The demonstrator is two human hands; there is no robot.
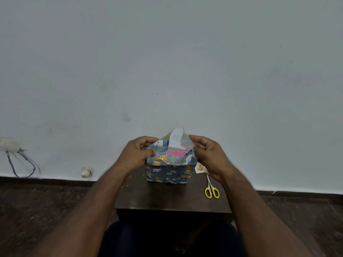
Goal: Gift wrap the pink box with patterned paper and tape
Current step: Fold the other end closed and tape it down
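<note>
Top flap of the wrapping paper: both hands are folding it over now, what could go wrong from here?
1. The pink box shows through the gap under the raised flap; a skewed fold could leave it exposed.
2. Left hand and right hand both pinch the patterned paper, so freeing one for tape may let the fold spring open.
3. The scissors lie near the right forearm and could get knocked off the small table.

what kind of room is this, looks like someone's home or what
Probably a plain room at home: a bare painted wall, a small dark wooden table set against it, and loose wiring at a wall fitting.
</note>
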